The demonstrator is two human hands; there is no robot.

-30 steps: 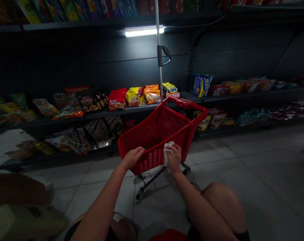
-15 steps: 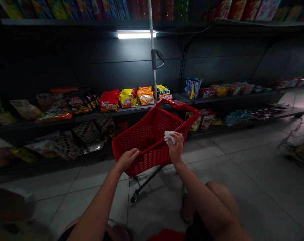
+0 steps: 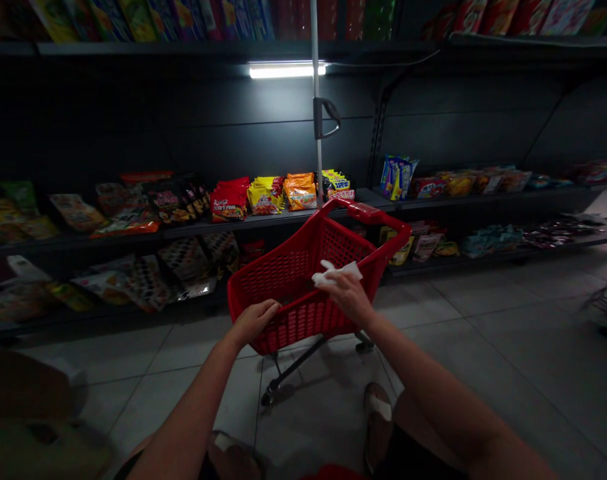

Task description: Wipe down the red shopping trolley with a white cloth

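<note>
A red plastic shopping cart (image 3: 293, 327) stands in front of me on dark legs with casters, its handle toward the upper right. My left hand (image 3: 256, 321) is closed over the near rim of the basket, toward its left end. In my right hand (image 3: 347, 293) is a crumpled white cloth (image 3: 337, 272), or perhaps a tissue, gripped by the fingers. That hand is over the same near rim, closer to the handle end. The fingertips of my right hand are partly hidden by the white cloth.
Shelves (image 3: 193, 230) with snack packets run behind the cart. A metal pole (image 3: 315, 80) with a dark handle (image 3: 327, 119) rises just beyond it, near a lit tube (image 3: 286, 69). Cardboard-coloured boxes (image 3: 28, 387) lie at lower left. My feet (image 3: 378, 407) are beside the casters.
My right hand has slid left along the rim with the white cloth, which is now more spread out. My left hand keeps its hold. The view has shifted slightly left.
</note>
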